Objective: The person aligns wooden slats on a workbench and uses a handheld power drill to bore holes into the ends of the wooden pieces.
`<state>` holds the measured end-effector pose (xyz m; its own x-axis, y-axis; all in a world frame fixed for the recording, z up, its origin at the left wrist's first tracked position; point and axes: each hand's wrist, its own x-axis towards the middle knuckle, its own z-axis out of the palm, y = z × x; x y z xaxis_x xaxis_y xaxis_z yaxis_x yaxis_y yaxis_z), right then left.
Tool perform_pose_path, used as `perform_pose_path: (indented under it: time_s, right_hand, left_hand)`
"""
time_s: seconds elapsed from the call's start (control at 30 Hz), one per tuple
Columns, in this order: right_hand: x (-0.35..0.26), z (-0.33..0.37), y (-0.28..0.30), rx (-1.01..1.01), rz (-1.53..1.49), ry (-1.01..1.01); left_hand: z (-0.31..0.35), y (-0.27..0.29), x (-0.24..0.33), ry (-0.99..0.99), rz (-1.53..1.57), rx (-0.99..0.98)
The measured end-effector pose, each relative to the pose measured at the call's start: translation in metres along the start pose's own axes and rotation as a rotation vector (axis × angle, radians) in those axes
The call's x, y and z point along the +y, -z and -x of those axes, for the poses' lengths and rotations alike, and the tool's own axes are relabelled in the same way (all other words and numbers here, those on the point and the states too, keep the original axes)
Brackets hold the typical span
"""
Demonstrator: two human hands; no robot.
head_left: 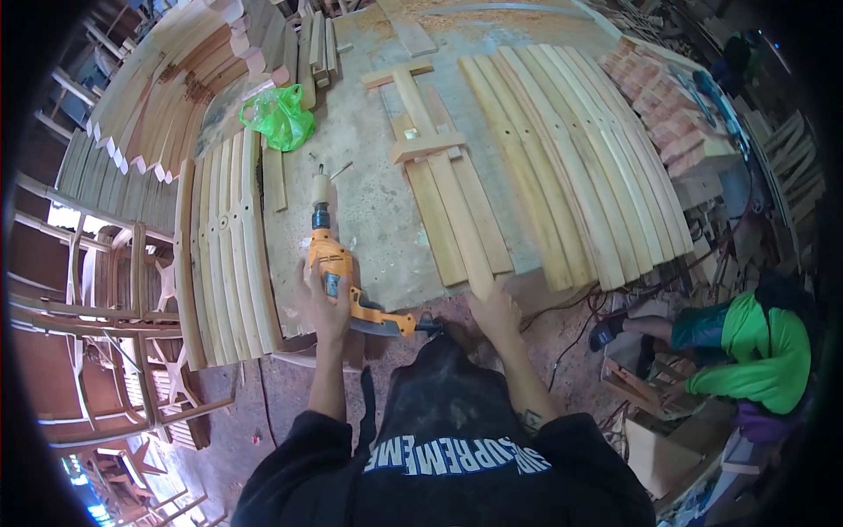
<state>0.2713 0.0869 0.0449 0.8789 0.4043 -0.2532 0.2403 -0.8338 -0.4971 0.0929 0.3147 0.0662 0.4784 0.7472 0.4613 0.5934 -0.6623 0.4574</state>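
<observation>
My left hand [327, 300] is closed around the rear of an orange power drill [328, 253]. The drill points away from me over the worktable, with a pale cylindrical piece and a thin bit at its front end. Its handle extends to the right, toward the table's near edge. My right hand [495, 309] grips the near end of a long wooden slat [457, 220]. This slat rests lengthwise on a wooden jig [436, 224] of flat boards, passing by a short crosspiece [428, 147]. A second crosspiece [398, 74] lies at its far end.
Rows of curved wooden slats lie left [230, 255] and right [571, 167] on the worktable [360, 114]. A green plastic bag [281, 119] sits near stacked wood [162, 97]. Chair frames [105, 299] stand at left. A person in a green shirt [764, 347] is at the right.
</observation>
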Motion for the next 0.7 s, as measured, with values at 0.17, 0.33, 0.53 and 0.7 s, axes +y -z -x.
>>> perform_pose_path:
  time_s: [0.17, 0.33, 0.53, 0.7]
  right_hand:
    - [0.037, 0.067, 0.007, -0.044, -0.045, -0.041]
    - [0.133, 0.199, 0.017, -0.111, 0.058, -0.042]
    - [0.243, 0.336, 0.025, -0.325, 0.189, -0.199]
    - [0.275, 0.354, 0.020, -0.291, 0.134, -0.302]
  left_hand:
    - [0.009, -0.024, 0.069, -0.323, 0.238, -0.150]
    - [0.082, -0.075, 0.108, 0.587, 0.922, -1.173]
    - [0.174, -0.101, 0.143, 0.832, 1.129, -1.331]
    - [0.256, -0.030, 0.171, 0.441, 1.002, -1.599]
